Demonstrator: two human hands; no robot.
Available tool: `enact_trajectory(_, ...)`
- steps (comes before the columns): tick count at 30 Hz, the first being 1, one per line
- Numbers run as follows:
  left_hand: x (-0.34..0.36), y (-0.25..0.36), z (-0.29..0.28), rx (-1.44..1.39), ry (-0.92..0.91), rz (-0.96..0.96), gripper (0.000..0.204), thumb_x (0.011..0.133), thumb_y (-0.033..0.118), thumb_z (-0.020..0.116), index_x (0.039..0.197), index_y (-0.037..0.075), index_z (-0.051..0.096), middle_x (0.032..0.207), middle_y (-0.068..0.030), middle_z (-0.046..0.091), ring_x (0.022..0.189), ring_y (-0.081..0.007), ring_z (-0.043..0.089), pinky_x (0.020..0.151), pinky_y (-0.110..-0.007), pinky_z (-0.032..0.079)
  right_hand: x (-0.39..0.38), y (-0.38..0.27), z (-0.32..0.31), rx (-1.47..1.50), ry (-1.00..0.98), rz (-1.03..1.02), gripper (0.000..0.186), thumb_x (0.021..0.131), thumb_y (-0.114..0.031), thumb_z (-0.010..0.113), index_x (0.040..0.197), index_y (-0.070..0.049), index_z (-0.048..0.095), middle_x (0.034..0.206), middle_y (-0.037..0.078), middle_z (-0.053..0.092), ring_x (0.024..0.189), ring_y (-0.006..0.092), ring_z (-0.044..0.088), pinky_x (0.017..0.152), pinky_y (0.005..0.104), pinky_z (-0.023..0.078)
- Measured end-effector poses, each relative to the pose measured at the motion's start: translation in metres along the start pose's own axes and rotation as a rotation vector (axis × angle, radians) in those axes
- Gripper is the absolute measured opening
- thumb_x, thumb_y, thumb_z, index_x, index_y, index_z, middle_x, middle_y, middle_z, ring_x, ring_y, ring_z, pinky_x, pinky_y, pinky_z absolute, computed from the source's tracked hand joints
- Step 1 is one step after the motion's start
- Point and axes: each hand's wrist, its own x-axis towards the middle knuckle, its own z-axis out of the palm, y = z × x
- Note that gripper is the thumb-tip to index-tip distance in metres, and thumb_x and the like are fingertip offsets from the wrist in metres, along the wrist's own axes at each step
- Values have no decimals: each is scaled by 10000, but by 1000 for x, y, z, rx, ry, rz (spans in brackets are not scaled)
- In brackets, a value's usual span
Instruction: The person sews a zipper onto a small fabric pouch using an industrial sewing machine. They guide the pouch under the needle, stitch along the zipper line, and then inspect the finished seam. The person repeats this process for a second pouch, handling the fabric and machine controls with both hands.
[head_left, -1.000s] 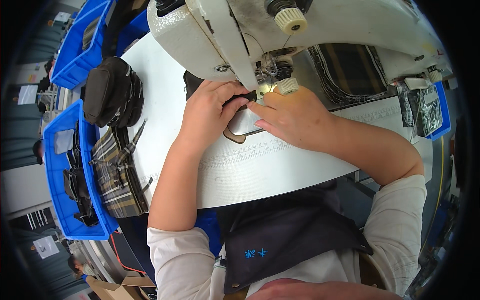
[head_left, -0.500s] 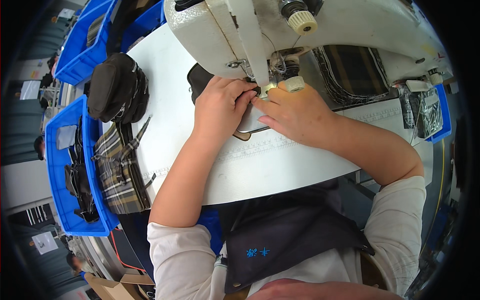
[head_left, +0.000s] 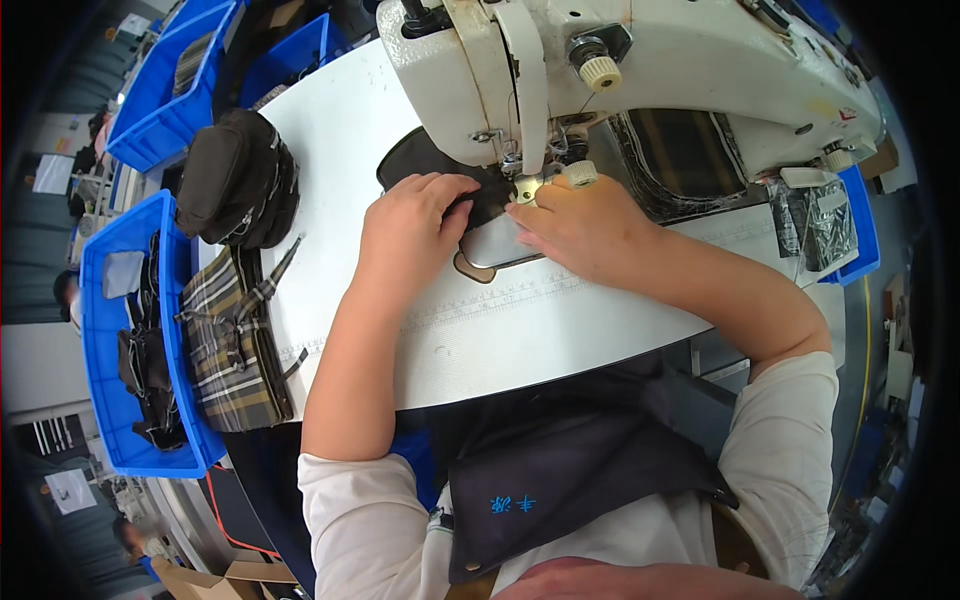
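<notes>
A dark fabric piece [head_left: 418, 160] lies left of the needle and runs under the presser foot of a white sewing machine [head_left: 450, 95]. My left hand [head_left: 412, 225] rests at the near side of this piece, with bent fingers and thumb closed on its edge. Opposite it, my right hand [head_left: 592, 222] has its fingertips beside the metal needle plate [head_left: 528, 188], close to the fabric's right end. Those fingers are drawn together. A pale knob of the machine covers part of them, and what they pinch, if anything, is hidden.
Left on the white table [head_left: 480, 350] stand a dark pouch bag [head_left: 235, 175] and a plaid fabric bag piece [head_left: 235, 345]. Beyond the edge are blue bins [head_left: 100, 400] with dark pieces. Plaid panels [head_left: 680, 155] lie under the machine arm, near clear plastic packets [head_left: 815, 220].
My left hand has shifted left and slightly toward me, away from the needle, and more of the dark fabric shows. The right hand stays near the needle plate. The whole view has tilted slightly.
</notes>
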Motion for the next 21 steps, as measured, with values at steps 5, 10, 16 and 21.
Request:
enact_trajectory(5,-2,2,0,-4,16,-46,159,927,141,721,1072,103,773,961,-76,762,846,-273,724,771,-364,570,14,-1,0,-228,-35,31,298,857,-198,746,1136,-107,697,778,2,625,697,188,679,554,337,553)
enact_trajectory(10,-2,4,3,-28,7,-118,171,934,162,720,1093,115,764,957,-67,759,848,-265,720,777,-367,569,16,5,19,-216,116,24,256,830,-181,748,1065,-114,670,754,0,626,719,207,693,543,356,555)
enact_trajectory(16,-3,5,4,61,56,78,263,870,165,757,1130,142,730,998,-15,745,906,-247,705,772,-373,574,20,7,24,-191,244,-11,163,799,-118,722,893,-115,588,721,-10,582,647,183,664,545,321,536)
enact_trajectory(21,-4,8,9,177,123,88,251,846,138,759,1096,149,739,990,4,742,920,-241,695,764,-370,570,21,8,22,-39,286,73,119,869,-134,702,929,-132,599,745,-10,594,670,200,670,561,342,531)
